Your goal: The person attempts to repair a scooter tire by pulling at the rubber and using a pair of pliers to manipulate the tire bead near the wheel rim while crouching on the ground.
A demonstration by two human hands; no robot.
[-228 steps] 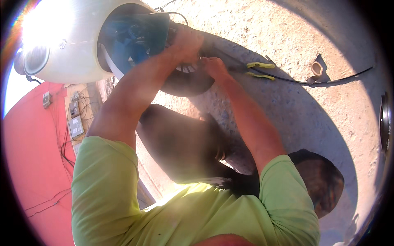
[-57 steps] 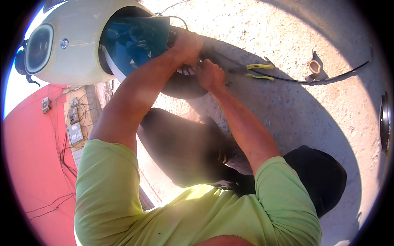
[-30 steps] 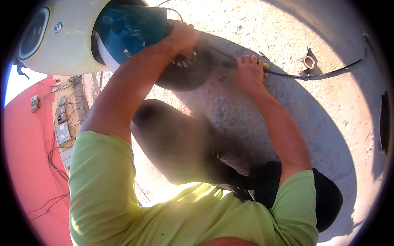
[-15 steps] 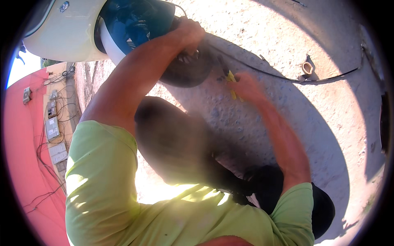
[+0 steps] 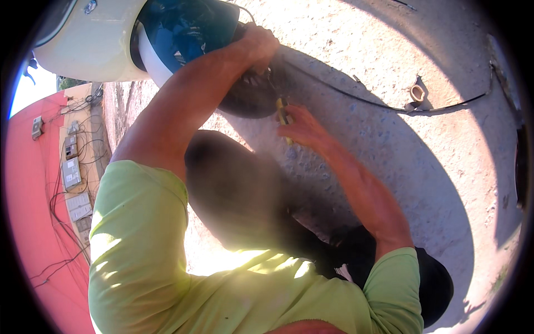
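Note:
A scooter with a teal front fender [image 5: 186,30] and a dark tyre [image 5: 253,103] stands at the upper left. My left hand [image 5: 260,44] is closed at the wheel, beside the fender's edge; its fingers are mostly hidden, so what they grip cannot be made out. In my right hand [image 5: 300,125] is a pair of yellow-handled pliers [image 5: 283,114], their dark jaws pointing up toward the wheel's hub [image 5: 255,78]. The jaws are close to the hub, but contact cannot be told in the shadow.
A long black cable [image 5: 356,96] runs rightward across the rough ground, passing a tan ring-shaped piece [image 5: 416,93]. At far left a pink wall [image 5: 39,167] carries meter boxes [image 5: 71,172] and loose wires. The scooter's cream body [image 5: 100,42] fills the top left. My dark-trousered knee [image 5: 208,158] is below the wheel.
My right hand has moved left with the pliers, bringing them from beside the tyre to near the hub. My left hand has hardly moved.

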